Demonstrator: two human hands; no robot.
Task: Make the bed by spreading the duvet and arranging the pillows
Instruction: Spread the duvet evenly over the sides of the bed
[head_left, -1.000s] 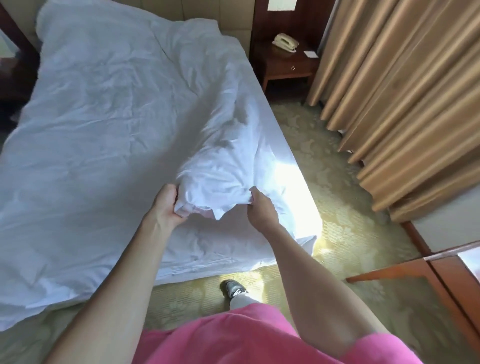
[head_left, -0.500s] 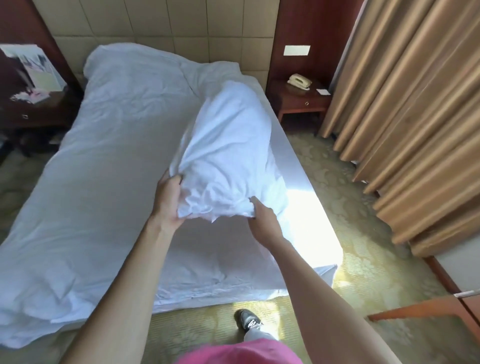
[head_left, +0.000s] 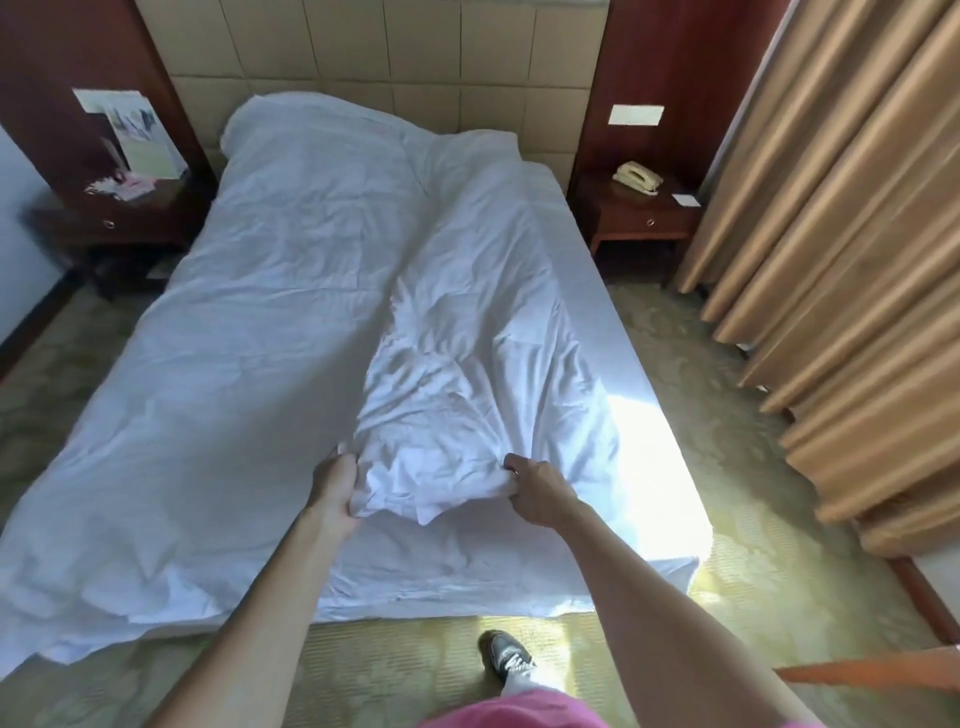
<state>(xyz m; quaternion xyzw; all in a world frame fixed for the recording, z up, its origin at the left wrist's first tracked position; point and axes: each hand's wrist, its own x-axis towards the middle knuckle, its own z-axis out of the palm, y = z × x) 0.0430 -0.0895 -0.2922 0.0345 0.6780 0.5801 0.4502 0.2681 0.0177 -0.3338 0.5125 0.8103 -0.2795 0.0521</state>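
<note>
The person stood at the foot of the bed (head_left: 665, 561). The left hand (head_left: 332, 486) gripped a bunched end of the white duvet (head_left: 291, 332), with the fingers tucked out of sight in the cloth. The right hand (head_left: 537, 491) pinched the same end, just across from the left hand. Between the two hands the cloth hung in a little point. Away from the hands, the held part ran up the bed as a long wrinkled hump toward the headboard (head_left: 415, 52). Left of the hands, the duvet spilled over the bed's side. Right of them, bright sun washed out the sheet (head_left: 649, 467). No pillow could be made out. Only one shoe (head_left: 506, 657) showed below the arms.
</note>
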